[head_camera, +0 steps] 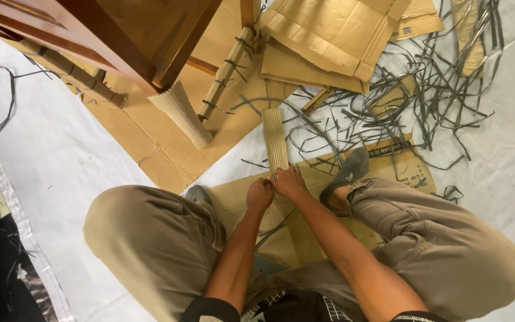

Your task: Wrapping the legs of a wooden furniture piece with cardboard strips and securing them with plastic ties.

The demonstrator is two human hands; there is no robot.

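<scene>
A flat woven tan band (275, 140) lies lengthwise on cardboard in front of me, running from near a wooden furniture frame down to my hands. My left hand (259, 194) and my right hand (288, 182) sit side by side at the band's near end, both with fingers closed on it. My knees in khaki trousers spread to either side, and my foot in a grey sock (347, 172) rests just right of my hands.
A dark wooden furniture frame (120, 42) stands at top left, with a wrapped leg (181, 113) and a bound rail (225, 71). Flattened cardboard sheets (329, 36) lie beyond. Several loose dark strips (424, 89) litter the white floor covering at right.
</scene>
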